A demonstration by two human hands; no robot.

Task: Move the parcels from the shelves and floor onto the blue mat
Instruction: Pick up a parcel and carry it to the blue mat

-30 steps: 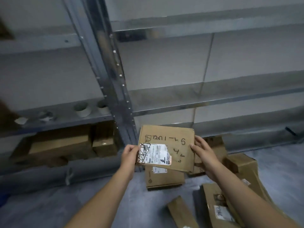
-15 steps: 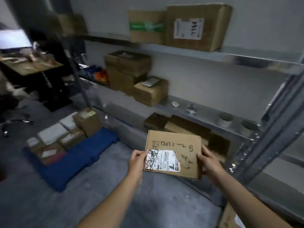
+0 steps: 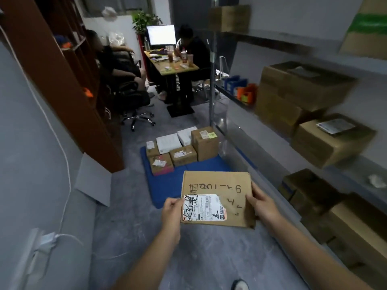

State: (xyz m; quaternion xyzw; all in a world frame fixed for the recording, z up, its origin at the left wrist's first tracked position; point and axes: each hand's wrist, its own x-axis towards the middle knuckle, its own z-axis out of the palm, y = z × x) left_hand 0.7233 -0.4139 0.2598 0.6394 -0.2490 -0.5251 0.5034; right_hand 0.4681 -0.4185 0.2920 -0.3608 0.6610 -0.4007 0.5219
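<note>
**A:** How many parcels do you count?

**B:** One flat cardboard parcel [image 3: 217,197] is held in the air, its shipping label [image 3: 202,208] facing up; six parcels [image 3: 183,155] sit on the blue mat [image 3: 167,185], four brown and two white, packed together at its far end; the brown boxes [image 3: 330,139] on the metal shelves [image 3: 251,143] to the right are too blurred to count exactly.

**A:** And what's around?

**B:** Bare grey floor [image 3: 129,206] runs between the person and the mat; from this view the held parcel covers the mat's near right corner; a brown cabinet [image 3: 62,80] stands on the left, with one white cable [image 3: 67,174] down the wall; beyond the mat there is one office chair [image 3: 134,101], one desk [image 3: 173,65] with one monitor [image 3: 161,34], and two people seated.

**A:** The hands?

**B:** They are apart, one at each side of the parcel; the left hand [image 3: 171,214] grips the left edge with its thumb on the label; the right hand [image 3: 263,206] clasps the right edge, thumb on top, fingers curled underneath.
</note>
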